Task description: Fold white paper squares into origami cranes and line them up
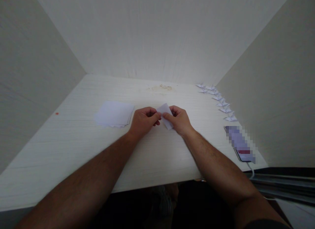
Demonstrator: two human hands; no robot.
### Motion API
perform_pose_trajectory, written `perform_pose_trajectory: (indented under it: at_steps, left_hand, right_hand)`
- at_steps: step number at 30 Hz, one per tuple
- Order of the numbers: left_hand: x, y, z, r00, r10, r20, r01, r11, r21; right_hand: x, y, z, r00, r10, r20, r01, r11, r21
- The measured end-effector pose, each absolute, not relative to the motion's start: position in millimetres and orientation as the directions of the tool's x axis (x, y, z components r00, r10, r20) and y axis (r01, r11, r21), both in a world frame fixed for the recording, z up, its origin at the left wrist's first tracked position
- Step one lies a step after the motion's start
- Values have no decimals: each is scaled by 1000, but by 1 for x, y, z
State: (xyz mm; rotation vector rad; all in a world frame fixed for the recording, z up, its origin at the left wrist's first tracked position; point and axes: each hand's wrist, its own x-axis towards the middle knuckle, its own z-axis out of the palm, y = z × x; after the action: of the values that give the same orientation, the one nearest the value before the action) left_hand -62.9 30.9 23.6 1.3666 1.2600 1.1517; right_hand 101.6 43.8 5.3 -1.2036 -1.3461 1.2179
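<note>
A small folded piece of white paper [164, 109] is held up between my two hands over the middle of the table. My right hand [179, 120] pinches it, with the thumb lying across its face. At the paper's left edge, my left hand [147, 120] is closed, thumb and fingertips gripping the side. The fingers behind the paper are partly hidden. Left of my left hand lies a stack of white paper sheets [114, 113], a little uneven at its edges.
Several folded white paper cranes [224, 107] run in a line along the right wall. Nearer me lies a phone [238, 143], its screen blurred, with a white cable [252, 171] over the table's edge. Walls enclose the pale table [157, 166] at back and sides.
</note>
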Motion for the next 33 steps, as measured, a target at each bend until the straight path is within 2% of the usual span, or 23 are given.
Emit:
perform_pose_trajectory:
  at_steps: [33]
  left_hand:
    - [-64,32,22,29,999,35,150,-39,988]
  right_hand:
    - [101,43,6,-92,996,1,57,6,-998]
